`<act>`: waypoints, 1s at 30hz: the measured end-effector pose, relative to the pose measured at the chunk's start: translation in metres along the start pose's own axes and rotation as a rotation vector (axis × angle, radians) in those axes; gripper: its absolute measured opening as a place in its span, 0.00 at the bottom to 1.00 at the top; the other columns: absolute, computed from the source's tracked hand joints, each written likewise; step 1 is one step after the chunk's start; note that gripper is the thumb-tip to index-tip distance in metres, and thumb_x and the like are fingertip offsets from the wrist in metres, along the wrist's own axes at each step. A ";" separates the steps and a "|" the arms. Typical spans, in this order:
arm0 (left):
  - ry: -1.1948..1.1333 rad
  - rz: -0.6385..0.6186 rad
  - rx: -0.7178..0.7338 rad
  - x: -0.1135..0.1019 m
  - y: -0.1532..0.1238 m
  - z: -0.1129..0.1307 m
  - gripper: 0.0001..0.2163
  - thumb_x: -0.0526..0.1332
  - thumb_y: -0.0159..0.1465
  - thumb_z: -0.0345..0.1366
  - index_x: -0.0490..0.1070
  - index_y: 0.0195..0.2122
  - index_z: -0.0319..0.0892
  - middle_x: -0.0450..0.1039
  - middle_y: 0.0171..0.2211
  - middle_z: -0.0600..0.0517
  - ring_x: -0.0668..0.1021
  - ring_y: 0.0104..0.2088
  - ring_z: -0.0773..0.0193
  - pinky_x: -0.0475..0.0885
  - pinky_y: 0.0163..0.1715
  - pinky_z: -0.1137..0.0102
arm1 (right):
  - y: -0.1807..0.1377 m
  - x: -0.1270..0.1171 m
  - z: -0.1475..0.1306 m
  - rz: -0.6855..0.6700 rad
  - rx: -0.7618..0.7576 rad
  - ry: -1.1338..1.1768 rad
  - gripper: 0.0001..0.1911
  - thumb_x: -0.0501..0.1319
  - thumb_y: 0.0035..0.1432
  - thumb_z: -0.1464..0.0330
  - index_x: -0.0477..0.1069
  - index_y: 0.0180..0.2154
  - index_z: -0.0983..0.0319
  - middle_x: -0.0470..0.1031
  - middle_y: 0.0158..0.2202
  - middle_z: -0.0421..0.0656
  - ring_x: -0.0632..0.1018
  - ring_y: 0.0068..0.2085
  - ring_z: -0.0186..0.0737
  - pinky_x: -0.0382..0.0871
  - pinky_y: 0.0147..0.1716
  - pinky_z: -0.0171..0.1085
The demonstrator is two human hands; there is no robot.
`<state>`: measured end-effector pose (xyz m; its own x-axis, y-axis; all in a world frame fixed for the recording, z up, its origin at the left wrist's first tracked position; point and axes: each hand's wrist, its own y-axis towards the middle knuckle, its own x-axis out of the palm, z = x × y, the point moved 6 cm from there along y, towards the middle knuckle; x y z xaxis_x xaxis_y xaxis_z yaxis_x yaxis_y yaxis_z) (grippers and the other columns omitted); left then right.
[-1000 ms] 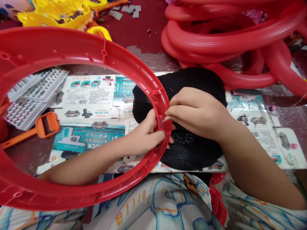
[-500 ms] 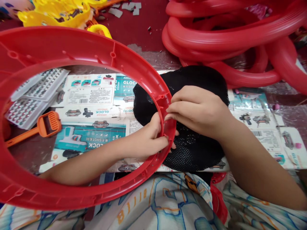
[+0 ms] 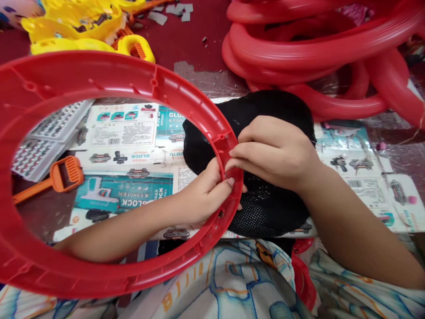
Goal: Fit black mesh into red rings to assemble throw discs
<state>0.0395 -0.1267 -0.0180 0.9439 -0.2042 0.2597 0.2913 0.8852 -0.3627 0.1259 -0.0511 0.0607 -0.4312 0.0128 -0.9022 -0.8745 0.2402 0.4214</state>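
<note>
A large red plastic ring with ribs and small posts inside its channel is held tilted in front of me. My left hand reaches through its opening, closed around the right side of the rim, with fingertips showing on the outer side. My right hand is pinched against the inside of the same rim section, just above the left thumb. Whatever lies between the right fingertips is hidden. Beneath both hands a piece of black mesh fabric lies on printed cardboard.
Red ribbed hoops are piled at the back right. Yellow plastic parts lie at the back left. An orange slotted piece rests near white trays of small round items. Scraps and bits are scattered on the dark red tabletop.
The far edge of the ring has tipped lower, uncovering more of the yellow parts behind it. My left thumb has shifted slightly up along the rim; my right hand stays pinched nearby.
</note>
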 end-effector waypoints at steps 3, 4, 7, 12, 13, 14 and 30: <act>-0.046 0.032 -0.030 0.002 -0.001 -0.001 0.12 0.54 0.68 0.36 0.53 0.49 0.43 0.75 0.38 0.50 0.80 0.25 0.67 0.80 0.24 0.72 | 0.000 0.001 -0.001 0.012 -0.002 -0.010 0.20 0.49 0.72 0.62 0.74 0.32 0.60 0.75 0.34 0.42 0.73 0.34 0.37 0.70 0.35 0.39; -0.063 0.041 -0.032 0.002 -0.002 -0.001 0.12 0.55 0.67 0.34 0.54 0.49 0.43 0.75 0.37 0.51 0.80 0.25 0.68 0.80 0.25 0.72 | 0.000 0.001 -0.002 0.011 -0.002 -0.006 0.21 0.49 0.72 0.62 0.74 0.32 0.60 0.75 0.34 0.42 0.73 0.35 0.37 0.70 0.35 0.39; -0.087 0.090 -0.012 -0.001 0.000 0.001 0.12 0.57 0.62 0.29 0.57 0.46 0.43 0.74 0.32 0.55 0.79 0.25 0.69 0.78 0.25 0.74 | 0.000 0.004 -0.001 0.009 0.000 0.008 0.21 0.50 0.72 0.62 0.75 0.32 0.62 0.75 0.36 0.45 0.73 0.35 0.38 0.70 0.36 0.39; -0.171 0.109 0.018 -0.003 0.005 0.002 0.15 0.60 0.57 0.26 0.62 0.46 0.40 0.77 0.37 0.51 0.82 0.34 0.64 0.78 0.30 0.74 | 0.000 0.012 0.003 -0.034 0.017 0.066 0.20 0.51 0.72 0.62 0.76 0.33 0.64 0.74 0.35 0.45 0.72 0.36 0.38 0.68 0.37 0.38; -0.205 0.123 0.017 -0.004 0.006 0.002 0.18 0.60 0.57 0.26 0.62 0.48 0.41 0.77 0.39 0.50 0.82 0.34 0.64 0.79 0.30 0.72 | 0.000 0.013 0.004 -0.040 0.028 0.082 0.20 0.51 0.71 0.63 0.76 0.33 0.64 0.74 0.35 0.46 0.73 0.36 0.39 0.68 0.37 0.39; -0.225 0.146 0.016 -0.004 0.005 0.002 0.19 0.61 0.56 0.26 0.60 0.49 0.41 0.77 0.39 0.50 0.82 0.33 0.64 0.80 0.31 0.71 | 0.000 0.014 0.005 -0.044 0.040 0.098 0.19 0.52 0.71 0.63 0.76 0.33 0.65 0.74 0.35 0.46 0.72 0.36 0.39 0.67 0.36 0.39; -0.154 0.200 0.032 -0.011 0.003 0.003 0.19 0.60 0.60 0.25 0.56 0.49 0.45 0.74 0.40 0.53 0.83 0.31 0.64 0.83 0.29 0.68 | 0.001 0.009 0.010 -0.092 0.080 0.184 0.13 0.57 0.67 0.67 0.76 0.33 0.66 0.75 0.34 0.46 0.74 0.35 0.39 0.67 0.36 0.38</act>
<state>0.0296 -0.1211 -0.0194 0.9468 0.0403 0.3193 0.0936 0.9148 -0.3928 0.1231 -0.0411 0.0525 -0.3903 -0.1880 -0.9013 -0.8947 0.3084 0.3231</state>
